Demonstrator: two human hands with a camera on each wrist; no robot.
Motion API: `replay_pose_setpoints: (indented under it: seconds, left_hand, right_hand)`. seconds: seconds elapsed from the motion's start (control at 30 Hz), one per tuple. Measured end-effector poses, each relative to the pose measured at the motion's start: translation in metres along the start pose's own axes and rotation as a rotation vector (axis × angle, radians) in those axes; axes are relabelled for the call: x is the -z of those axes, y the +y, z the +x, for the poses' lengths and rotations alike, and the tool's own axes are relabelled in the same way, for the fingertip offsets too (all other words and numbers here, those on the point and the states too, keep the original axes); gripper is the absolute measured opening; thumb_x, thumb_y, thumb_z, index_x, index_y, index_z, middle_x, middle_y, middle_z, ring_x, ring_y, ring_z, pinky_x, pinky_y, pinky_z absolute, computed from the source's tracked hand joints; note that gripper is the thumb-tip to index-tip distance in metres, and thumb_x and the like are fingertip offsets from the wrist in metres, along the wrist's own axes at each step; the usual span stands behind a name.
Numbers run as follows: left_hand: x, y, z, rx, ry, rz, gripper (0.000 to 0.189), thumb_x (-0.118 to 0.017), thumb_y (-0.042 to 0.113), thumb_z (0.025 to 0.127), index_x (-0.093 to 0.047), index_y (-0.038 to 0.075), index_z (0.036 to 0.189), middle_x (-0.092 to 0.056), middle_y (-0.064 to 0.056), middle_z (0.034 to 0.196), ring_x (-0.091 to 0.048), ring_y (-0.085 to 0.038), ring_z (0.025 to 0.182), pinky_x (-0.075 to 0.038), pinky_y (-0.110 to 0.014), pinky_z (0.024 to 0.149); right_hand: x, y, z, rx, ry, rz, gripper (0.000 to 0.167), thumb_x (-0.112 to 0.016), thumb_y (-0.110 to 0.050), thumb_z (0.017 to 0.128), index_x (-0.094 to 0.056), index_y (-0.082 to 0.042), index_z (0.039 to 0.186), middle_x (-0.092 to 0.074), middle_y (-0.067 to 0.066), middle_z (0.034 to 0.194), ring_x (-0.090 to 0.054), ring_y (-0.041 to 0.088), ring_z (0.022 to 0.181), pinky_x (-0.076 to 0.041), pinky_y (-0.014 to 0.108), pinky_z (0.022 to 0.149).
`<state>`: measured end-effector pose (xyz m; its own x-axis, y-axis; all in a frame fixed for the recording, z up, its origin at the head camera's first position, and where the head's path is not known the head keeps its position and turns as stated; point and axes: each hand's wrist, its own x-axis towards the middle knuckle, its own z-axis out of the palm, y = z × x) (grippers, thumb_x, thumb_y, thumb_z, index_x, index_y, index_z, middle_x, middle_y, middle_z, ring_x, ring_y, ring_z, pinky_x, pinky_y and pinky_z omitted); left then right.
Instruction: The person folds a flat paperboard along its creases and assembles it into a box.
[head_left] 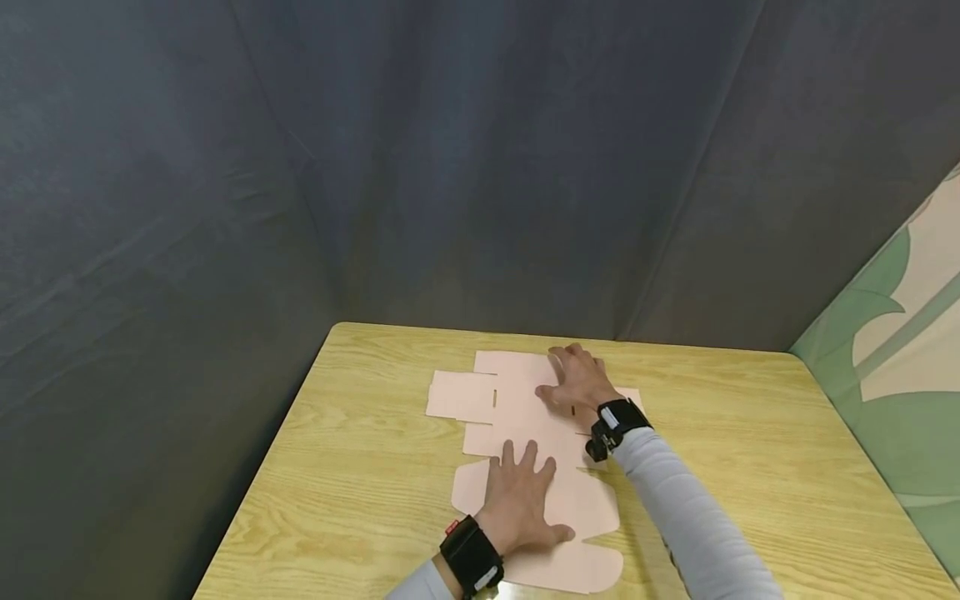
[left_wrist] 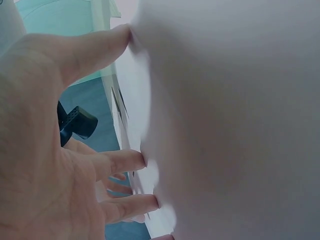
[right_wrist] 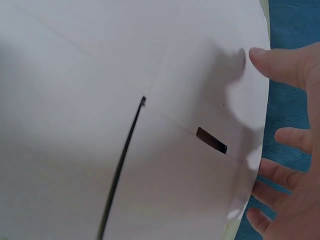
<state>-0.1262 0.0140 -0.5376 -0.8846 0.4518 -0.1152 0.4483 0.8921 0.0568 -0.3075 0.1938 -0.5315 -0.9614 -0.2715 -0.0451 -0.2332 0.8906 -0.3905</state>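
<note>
A pale pink cardboard box blank (head_left: 517, 425) lies unfolded on the table, with flaps on both sides and narrow slots. My left hand (head_left: 519, 504) rests on its near part, fingers spread. In the left wrist view the fingertips of that hand (left_wrist: 45, 135) press on the cardboard (left_wrist: 225, 125). Over the far right part of the blank is my right hand (head_left: 579, 382), its fingers spread and slightly bent. The right wrist view has this hand (right_wrist: 297, 195) at the edge of the cardboard (right_wrist: 100, 75), beside a short slot (right_wrist: 211, 140); whether the thumb touches is unclear.
The wooden table (head_left: 337, 467) extends on both sides of the blank. A dark grey curtain (head_left: 480, 167) hangs behind and to the left. At the right is a green and cream leaf-patterned cloth (head_left: 892, 392). Both wrists wear black straps (head_left: 471, 554).
</note>
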Motion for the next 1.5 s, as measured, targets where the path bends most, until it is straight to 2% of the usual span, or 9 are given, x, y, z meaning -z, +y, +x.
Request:
replay_pose_setpoints:
  seconds: [0.27, 0.5, 0.73, 0.9, 1.1, 1.33, 1.5]
  left_hand:
    - [0.002, 0.0, 0.0, 0.001, -0.027, -0.009, 0.098, -0.069, 0.089, 0.076, -0.056, 0.032, 0.155, -0.05, -0.007, 0.16, -0.048, -0.042, 0.145, -0.051, -0.054, 0.109]
    - [0.001, 0.001, -0.001, 0.001, -0.032, 0.008, 0.098, -0.068, 0.089, 0.075, -0.056, 0.033, 0.154, -0.051, -0.006, 0.158, -0.049, -0.04, 0.143, -0.052, -0.052, 0.107]
    - [0.0, -0.001, 0.001, 0.006, -0.042, 0.01, 0.099, -0.068, 0.09, 0.075, -0.055, 0.033, 0.155, -0.05, -0.006, 0.16, -0.049, -0.04, 0.144, -0.052, -0.053, 0.107]
    - [-0.002, -0.002, 0.0, 0.007, -0.041, 0.0, 0.098, -0.069, 0.09, 0.075, -0.056, 0.032, 0.154, -0.051, -0.006, 0.158, -0.049, -0.04, 0.142, -0.053, -0.052, 0.105]
    - [-0.001, -0.008, 0.002, 0.013, -0.032, 0.014, 0.098, -0.067, 0.09, 0.077, -0.055, 0.032, 0.155, -0.05, -0.007, 0.159, -0.049, -0.04, 0.142, -0.052, -0.053, 0.105]
    - [0.0, -0.01, 0.002, 0.013, -0.013, -0.026, 0.096, -0.072, 0.087, 0.075, -0.058, 0.03, 0.151, -0.052, -0.008, 0.155, -0.05, -0.04, 0.139, -0.052, -0.052, 0.102]
    - [0.004, -0.009, 0.004, 0.008, 0.013, -0.03, 0.096, -0.072, 0.086, 0.076, -0.059, 0.028, 0.151, -0.053, -0.008, 0.153, -0.051, -0.038, 0.135, -0.052, -0.049, 0.099]
  right_hand:
    - [0.004, -0.002, 0.0, 0.0, 0.055, -0.007, 0.082, -0.081, -0.044, 0.09, -0.052, -0.004, 0.155, -0.05, 0.028, 0.149, -0.049, 0.052, 0.137, -0.033, 0.071, 0.116]
    - [0.011, -0.005, 0.0, 0.003, 0.08, -0.067, 0.082, -0.08, -0.049, 0.089, -0.055, -0.004, 0.154, -0.052, 0.028, 0.151, -0.046, 0.052, 0.14, -0.033, 0.072, 0.115]
    - [0.018, -0.01, -0.001, 0.014, 0.11, -0.071, 0.076, -0.08, -0.046, 0.09, -0.06, -0.004, 0.149, -0.057, 0.027, 0.146, -0.049, 0.05, 0.132, -0.033, 0.071, 0.111]
    - [0.023, -0.015, -0.005, 0.017, 0.123, -0.064, 0.071, -0.079, -0.044, 0.092, -0.061, -0.004, 0.147, -0.056, 0.026, 0.146, -0.046, 0.05, 0.135, -0.032, 0.071, 0.111]
    - [0.032, -0.025, -0.006, 0.057, 0.201, -0.066, 0.062, -0.078, -0.038, 0.094, -0.064, -0.003, 0.144, -0.059, 0.026, 0.143, -0.049, 0.05, 0.131, -0.034, 0.069, 0.109]
    - [0.039, -0.032, -0.011, 0.057, 0.229, -0.043, 0.051, -0.076, -0.034, 0.097, -0.069, -0.004, 0.138, -0.062, 0.024, 0.139, -0.05, 0.049, 0.131, -0.033, 0.066, 0.107]
    - [0.045, -0.032, -0.014, 0.085, 0.29, -0.032, 0.043, -0.074, -0.034, 0.1, -0.072, -0.005, 0.131, -0.066, 0.023, 0.133, -0.053, 0.047, 0.126, -0.033, 0.065, 0.104]
